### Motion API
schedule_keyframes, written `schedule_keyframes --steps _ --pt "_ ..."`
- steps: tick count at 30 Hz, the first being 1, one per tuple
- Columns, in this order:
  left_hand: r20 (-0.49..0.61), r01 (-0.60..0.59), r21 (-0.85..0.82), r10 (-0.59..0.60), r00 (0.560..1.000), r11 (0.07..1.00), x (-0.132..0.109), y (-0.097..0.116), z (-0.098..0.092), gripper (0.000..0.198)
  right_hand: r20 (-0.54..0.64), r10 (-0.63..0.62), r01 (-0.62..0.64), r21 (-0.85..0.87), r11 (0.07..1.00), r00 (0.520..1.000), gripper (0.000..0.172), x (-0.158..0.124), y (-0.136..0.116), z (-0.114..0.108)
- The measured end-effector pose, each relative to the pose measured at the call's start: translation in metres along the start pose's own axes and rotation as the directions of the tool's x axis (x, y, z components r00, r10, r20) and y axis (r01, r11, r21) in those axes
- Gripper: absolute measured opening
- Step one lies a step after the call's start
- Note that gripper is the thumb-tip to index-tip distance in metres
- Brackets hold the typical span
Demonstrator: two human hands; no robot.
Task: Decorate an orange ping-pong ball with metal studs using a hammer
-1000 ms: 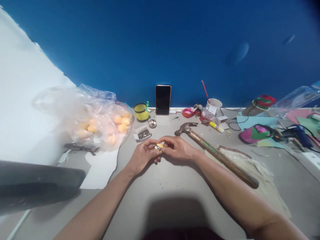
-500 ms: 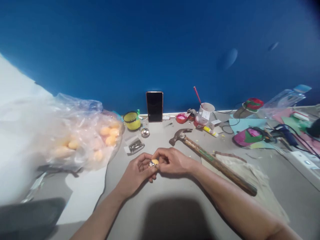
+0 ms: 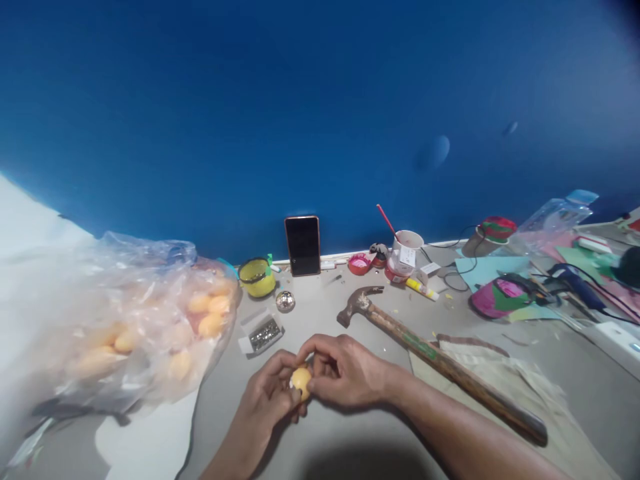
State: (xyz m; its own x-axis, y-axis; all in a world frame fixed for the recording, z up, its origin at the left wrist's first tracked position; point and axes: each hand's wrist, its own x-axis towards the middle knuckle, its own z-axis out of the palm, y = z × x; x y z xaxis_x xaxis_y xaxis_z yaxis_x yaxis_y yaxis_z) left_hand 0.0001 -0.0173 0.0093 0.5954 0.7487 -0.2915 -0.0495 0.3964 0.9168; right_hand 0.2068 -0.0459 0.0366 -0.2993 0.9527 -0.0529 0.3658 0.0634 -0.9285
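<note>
Ball: a small orange ball [image 3: 301, 380] is held low in the middle of the view, just above the grey table [image 3: 350, 433], pinched between both hands.
Left hand [image 3: 267, 400]: fingers are curled up around the ball from the left and underneath, closed on it.
Right hand [image 3: 345, 372]: thumb and fingertips are pressed onto the ball from the right and top, so it's gripped on that side too.
Hammer [image 3: 435, 360]: laid diagonally just right of the hands, head near them, handle end resting over a bit of cloth [image 3: 505, 373].
Bag [image 3: 115, 327]: clear plastic, loads more orange balls can be seen inside, parked to the left.
Small box [image 3: 263, 333]: open, shiny bits inside, just beyond the hands.
Phone [image 3: 303, 245]: propped upright against the blue wall [image 3: 320, 100].
Yellow cup [image 3: 257, 277]: set just left of the phone.
</note>
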Motion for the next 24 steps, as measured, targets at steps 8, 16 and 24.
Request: schedule_keyframes --steps 8,16,24 --pt "-0.051 -0.004 -0.040 0.002 0.999 0.999 0.002 0.011 0.006 0.032 -0.384 -0.008 -0.190 -0.474 0.860 0.923 0.015 0.008 0.008 -0.026" --pt "-0.072 -0.022 -0.028 0.020 0.997 0.999 0.004 0.015 0.005 0.047 -0.599 0.223 -0.615 -0.597 0.516 0.769 0.047 -0.006 0.005 -0.090" --pt "-0.151 -0.069 0.129 0.089 0.985 0.989 -0.003 0.015 0.018 0.050 -0.383 0.364 -0.523 -0.710 0.471 0.849 0.046 -0.013 0.015 -0.092"
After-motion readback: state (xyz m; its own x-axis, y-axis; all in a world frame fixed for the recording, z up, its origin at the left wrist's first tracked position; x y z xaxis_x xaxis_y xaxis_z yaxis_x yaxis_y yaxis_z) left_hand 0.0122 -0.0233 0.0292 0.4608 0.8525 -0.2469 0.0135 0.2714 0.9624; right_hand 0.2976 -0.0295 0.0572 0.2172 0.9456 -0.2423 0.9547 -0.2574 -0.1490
